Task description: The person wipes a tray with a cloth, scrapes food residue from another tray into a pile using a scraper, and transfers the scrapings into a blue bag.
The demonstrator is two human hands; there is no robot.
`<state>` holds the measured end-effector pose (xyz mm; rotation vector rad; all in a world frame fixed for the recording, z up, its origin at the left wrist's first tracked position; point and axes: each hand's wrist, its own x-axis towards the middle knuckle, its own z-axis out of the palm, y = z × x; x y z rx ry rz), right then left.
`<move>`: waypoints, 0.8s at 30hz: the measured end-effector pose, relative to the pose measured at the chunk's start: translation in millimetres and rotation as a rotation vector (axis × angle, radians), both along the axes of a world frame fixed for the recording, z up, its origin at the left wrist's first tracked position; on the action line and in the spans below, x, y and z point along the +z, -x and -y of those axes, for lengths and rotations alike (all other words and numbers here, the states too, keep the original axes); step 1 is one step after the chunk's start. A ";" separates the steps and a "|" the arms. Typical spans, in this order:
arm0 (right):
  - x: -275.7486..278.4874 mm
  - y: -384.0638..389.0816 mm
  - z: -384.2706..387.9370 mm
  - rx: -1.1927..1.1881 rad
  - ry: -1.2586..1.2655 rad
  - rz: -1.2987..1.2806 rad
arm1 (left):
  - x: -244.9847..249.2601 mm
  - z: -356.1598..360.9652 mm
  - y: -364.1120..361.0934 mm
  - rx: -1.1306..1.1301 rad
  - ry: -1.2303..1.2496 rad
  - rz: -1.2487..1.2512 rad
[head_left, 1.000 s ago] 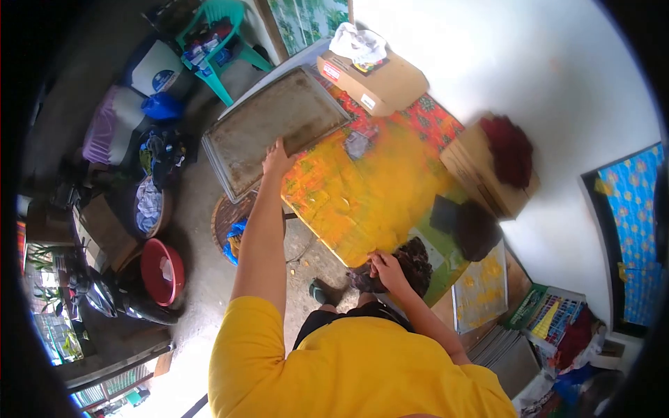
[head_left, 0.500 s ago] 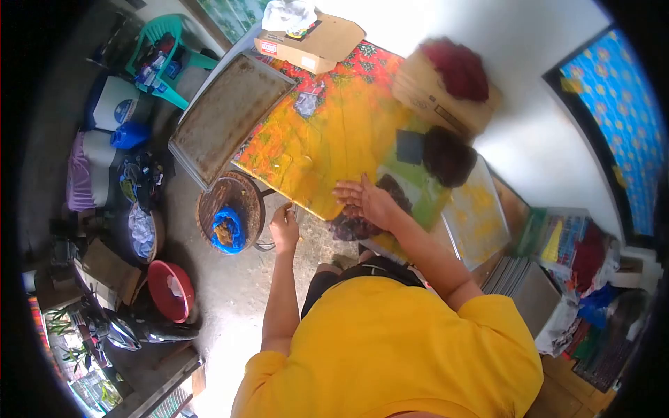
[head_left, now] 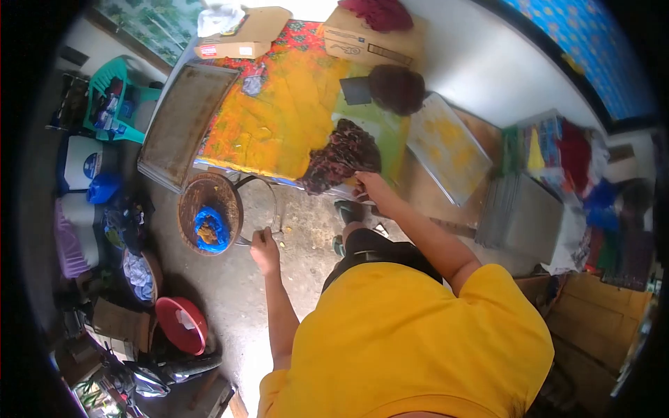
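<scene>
My right hand (head_left: 369, 187) rests at the front edge of the table (head_left: 279, 118), which is covered with a yellow-orange cloth. Its fingers pinch the near corner of a dark patterned cloth (head_left: 343, 152) that lies bunched on the table and hangs over the edge. My left hand (head_left: 265, 249) is low over the concrete floor, curled into a fist beside the lower rim of a metal ring (head_left: 273, 202). Left of it is a round brown basket (head_left: 208, 196) holding a blue cloth (head_left: 209, 228). My yellow shirt fills the lower view.
A large worn metal tray (head_left: 185, 122) overhangs the table's left end, and a yellow-stained tray (head_left: 449, 146) lies at the right. Cardboard boxes (head_left: 244, 35) stand at the back. On the floor are a red basin (head_left: 182, 324), a green chair (head_left: 115, 97), bundles, and stacked trays (head_left: 523, 216).
My left hand left the big tray and dropped to the floor by the ring. My right hand slid from on top of the dark cloth to its near corner. The view swung right.
</scene>
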<state>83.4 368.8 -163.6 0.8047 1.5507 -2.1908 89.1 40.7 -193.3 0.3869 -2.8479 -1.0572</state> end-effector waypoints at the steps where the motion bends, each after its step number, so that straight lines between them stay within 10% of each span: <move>1: -2.7 -7.0 -6.1 -0.035 0.018 -0.006 | -15.5 5.6 -9.2 -0.011 0.026 0.017; 13: -29.0 -54.0 -74.7 -0.215 -0.219 -0.220 | 11.1 -90.9 -64.5 -0.123 -0.440 0.075; 19: -110.3 -77.2 -184.1 0.216 -1.005 -0.177 | -13.2 -159.9 -68.8 -0.589 -0.457 0.604; 24: -201.4 -100.1 -348.5 0.196 -0.704 0.163 | -30.5 -288.5 -89.8 -0.674 -0.404 0.811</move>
